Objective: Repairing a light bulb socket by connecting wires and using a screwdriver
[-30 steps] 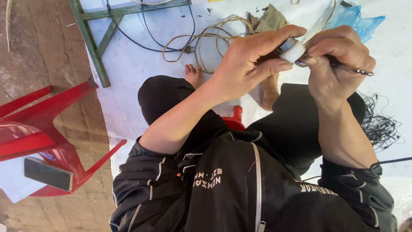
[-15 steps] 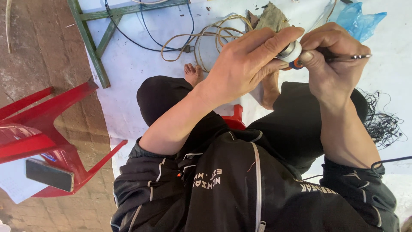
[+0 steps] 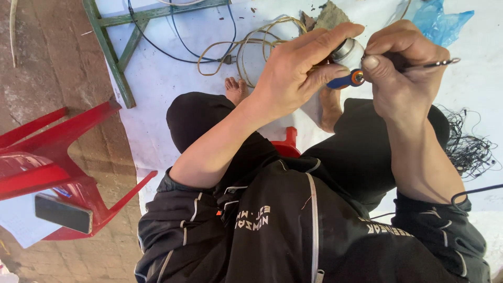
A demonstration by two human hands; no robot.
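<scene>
My left hand (image 3: 301,71) grips a small white and silver cylindrical part (image 3: 350,51) between thumb and fingers, held up over my knees. My right hand (image 3: 401,73) presses against that part from the right and is closed on a thin metal tool whose shaft (image 3: 435,64) sticks out to the right. A blue handle with an orange ring (image 3: 347,80) shows between the two hands, just under the part; which hand bears it is hidden. I sit in black clothes on a low red stool (image 3: 285,144), with my bare feet (image 3: 236,89) on a white sheet.
A red plastic chair (image 3: 57,157) stands at the left with a dark phone (image 3: 63,214) lying on paper. Ahead lie a green metal frame (image 3: 112,50), a coil of tan cable (image 3: 246,44) and a blue plastic bag (image 3: 437,21). Tangled black wire (image 3: 469,149) lies at the right.
Both hands stayed together on the white part and drifted slightly up and right. The metal shaft in my right hand tilted from pointing a little downward to nearly level.
</scene>
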